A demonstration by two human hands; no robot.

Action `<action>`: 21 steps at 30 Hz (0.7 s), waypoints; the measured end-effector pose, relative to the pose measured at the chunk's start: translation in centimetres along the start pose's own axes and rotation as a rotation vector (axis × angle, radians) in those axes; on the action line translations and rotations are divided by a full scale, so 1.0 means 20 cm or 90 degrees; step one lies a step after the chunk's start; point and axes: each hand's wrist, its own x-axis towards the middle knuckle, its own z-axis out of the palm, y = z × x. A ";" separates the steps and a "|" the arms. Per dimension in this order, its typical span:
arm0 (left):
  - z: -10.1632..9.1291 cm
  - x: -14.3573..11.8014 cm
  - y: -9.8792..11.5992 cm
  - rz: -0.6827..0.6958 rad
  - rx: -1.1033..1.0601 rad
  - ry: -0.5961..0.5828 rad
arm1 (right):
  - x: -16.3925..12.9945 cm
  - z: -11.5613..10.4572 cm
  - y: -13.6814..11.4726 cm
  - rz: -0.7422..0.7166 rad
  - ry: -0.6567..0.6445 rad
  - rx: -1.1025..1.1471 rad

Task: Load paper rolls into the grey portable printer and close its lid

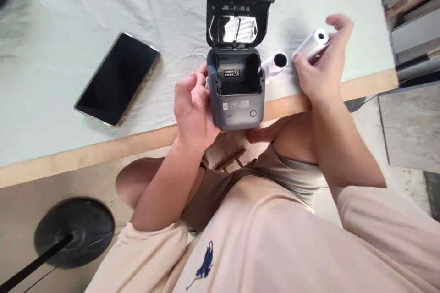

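My left hand (195,112) grips a small dark grey label printer (235,116) by its left side, near the table's front edge. The printer's black lid (240,6) stands raised, and no roll shows in its compartment. To the right, my right hand (323,70) has its thumb and fingers closed around a slim white paper roll (309,46) with a small hole in its end. Between the printer and that hand lies a second white roll (270,72) with a wider dark core, partly hidden behind the printer.
A smartphone (118,80) with a dark screen lies left on the cloth-covered table (165,4). Along the table's front runs a tan edge (137,144). A round black stand base (74,233) is on the floor at lower left. Stacked items (417,36) are at far right.
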 end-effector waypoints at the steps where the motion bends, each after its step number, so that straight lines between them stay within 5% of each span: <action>1: 0.00 0.00 0.00 0.001 -0.007 -0.006 | 0.00 -0.01 -0.02 0.000 0.027 0.024; 4: 0.01 -0.01 0.00 0.005 -0.027 -0.020 | 0.02 -0.02 -0.15 -0.022 0.113 0.112; 8: -0.02 0.00 -0.02 0.032 -0.012 -0.063 | 0.07 -0.01 -0.51 -0.165 0.113 0.160; 12: -0.06 0.01 -0.04 0.050 0.026 -0.045 | 0.08 0.01 -0.81 -0.239 -0.012 0.071; 16: -0.07 0.01 -0.06 0.070 0.029 -0.059 | 0.11 0.04 -0.88 -0.213 -0.179 -0.173; 21: -0.08 0.02 -0.07 0.080 0.015 -0.081 | 0.13 0.06 -0.88 -0.242 -0.190 -0.242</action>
